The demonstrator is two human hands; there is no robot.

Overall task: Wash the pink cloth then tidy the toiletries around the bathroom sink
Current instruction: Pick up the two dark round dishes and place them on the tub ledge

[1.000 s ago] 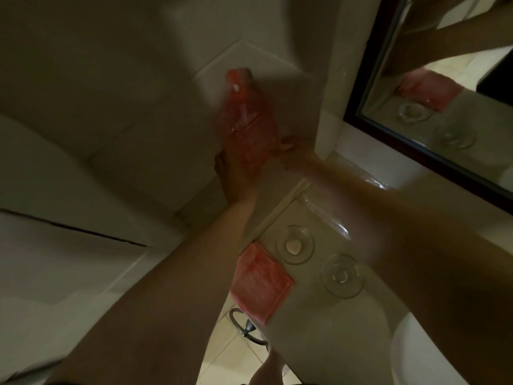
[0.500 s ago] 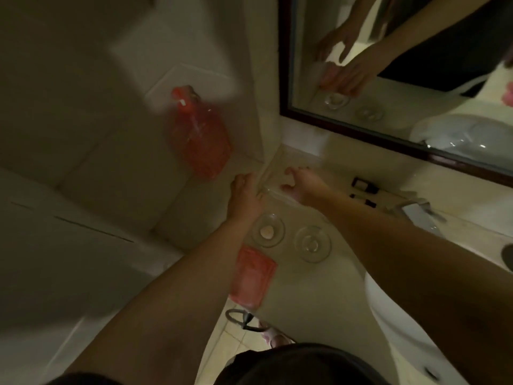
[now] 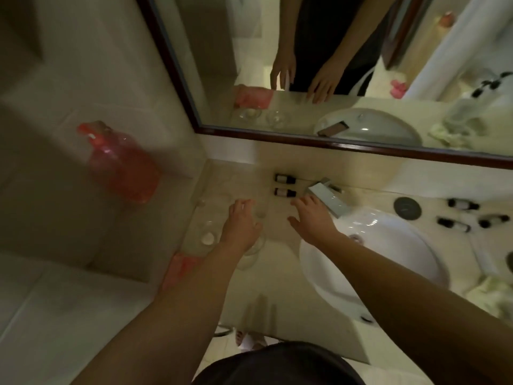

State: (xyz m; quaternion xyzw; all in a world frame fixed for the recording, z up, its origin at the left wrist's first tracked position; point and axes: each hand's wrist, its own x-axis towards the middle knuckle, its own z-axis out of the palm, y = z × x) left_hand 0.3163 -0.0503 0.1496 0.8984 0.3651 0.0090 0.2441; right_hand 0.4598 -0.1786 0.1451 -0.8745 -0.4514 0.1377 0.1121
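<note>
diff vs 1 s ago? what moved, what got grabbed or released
Both hands let go of the pink bottle, which now sits alone on the left ledge, and came down over the counter. The left hand hovers open above the glass dishes; the right hand is spread open near the faucet. Neither holds anything. The pink cloth stays at the counter's left edge, and the dishes kept their places.

Both arms are bare and stretch forward, away from the body. The left hand (image 3: 241, 226) is on the left side, palm down, with its fingers loosely bent and a little spread. It holds nothing. The right hand (image 3: 312, 219) is close beside it, also palm down. Its fingers are straight and spread apart, with the thumb sticking out to the left. It holds nothing too. The two hands do not touch.
</note>
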